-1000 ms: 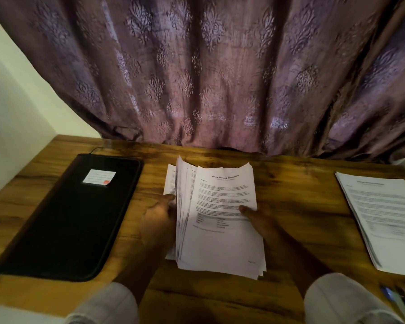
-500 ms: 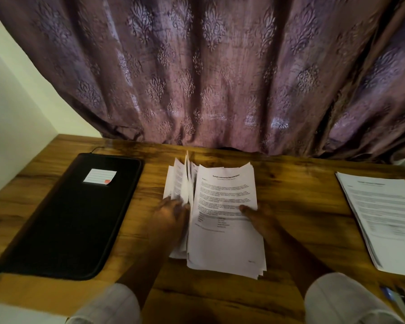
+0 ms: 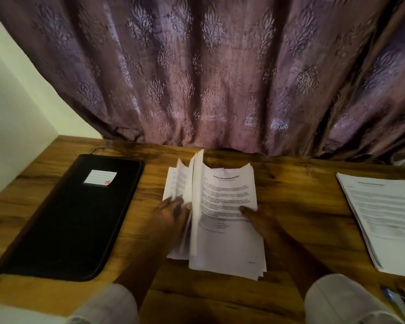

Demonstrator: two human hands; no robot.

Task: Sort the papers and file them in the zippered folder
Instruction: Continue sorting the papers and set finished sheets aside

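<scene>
While left hand (image 3: 171, 212) lifted paper stack (image 3: 229, 244) edges, grip unclear, right hand (image 3: 258, 218) pressed flat; loosened sheets could slide, mixing order.

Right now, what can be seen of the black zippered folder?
The black zippered folder lies flat and closed, at a slant, on the left of the wooden table. It looks like matte fabric, with rounded corners and a raised edge band. A white lined label with a red corner mark sits near its far end. Only the table touches it.
</scene>
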